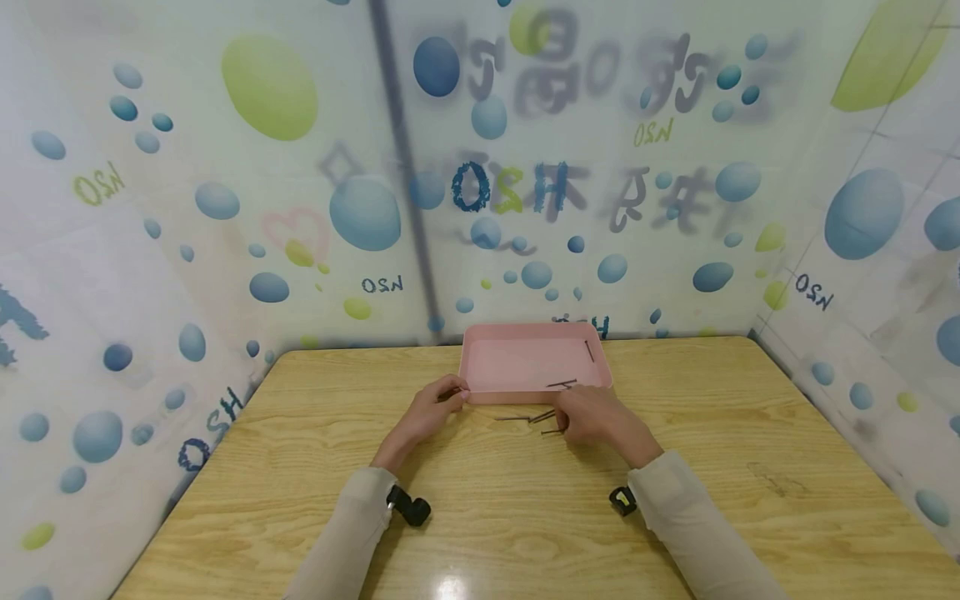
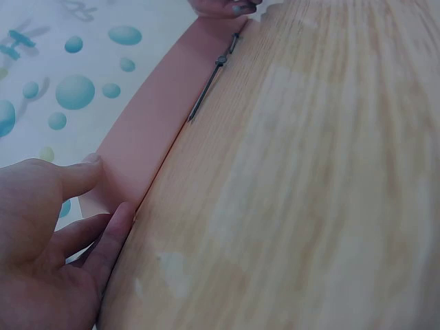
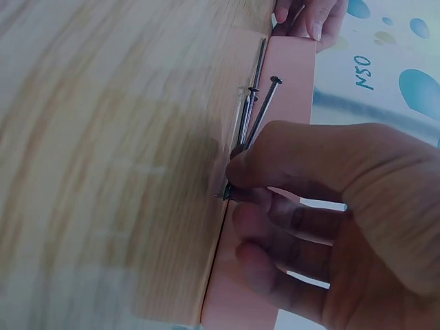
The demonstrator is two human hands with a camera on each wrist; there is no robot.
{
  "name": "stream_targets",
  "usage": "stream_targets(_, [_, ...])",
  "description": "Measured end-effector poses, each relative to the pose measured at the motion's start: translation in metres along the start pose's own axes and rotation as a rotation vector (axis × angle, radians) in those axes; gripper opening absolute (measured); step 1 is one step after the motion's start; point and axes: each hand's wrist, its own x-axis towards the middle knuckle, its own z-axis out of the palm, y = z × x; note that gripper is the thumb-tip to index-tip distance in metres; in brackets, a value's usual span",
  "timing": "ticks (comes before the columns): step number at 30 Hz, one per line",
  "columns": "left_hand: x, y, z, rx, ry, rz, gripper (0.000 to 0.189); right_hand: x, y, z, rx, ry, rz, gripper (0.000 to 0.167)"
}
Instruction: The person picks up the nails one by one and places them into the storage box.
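Note:
A shallow pink tray (image 1: 525,398) stands at the back of the table, with a few nails (image 1: 589,351) inside it. My left hand (image 1: 431,410) holds the tray's front left corner, its thumb and fingers against the wall (image 2: 127,161). In front of the tray my right hand (image 1: 596,417) pinches a nail (image 3: 265,110) between thumb and fingers. More loose nails (image 1: 512,418) lie on the tabletop along the tray's front wall, close to the right fingertips. Overlapping nails and fingers hide exactly how many are pinched.
The wood-grain table (image 1: 487,517) reaches back to a patterned curtain (image 1: 360,283) behind the tray. Black straps with small devices (image 1: 408,506) sit on both wrists, over pale sleeves.

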Motion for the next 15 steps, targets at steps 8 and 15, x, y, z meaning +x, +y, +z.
stream_targets(8, [-0.012, 0.026, -0.005, -0.011, -0.038, -0.014, 0.021, -0.001, 0.001, -0.001, -0.016, 0.038, -0.039, 0.036])
stream_targets(15, [-0.011, 0.022, -0.003, 0.004, -0.003, -0.009, 0.018, -0.001, 0.001, -0.005, -0.011, 0.041, -0.008, 0.024])
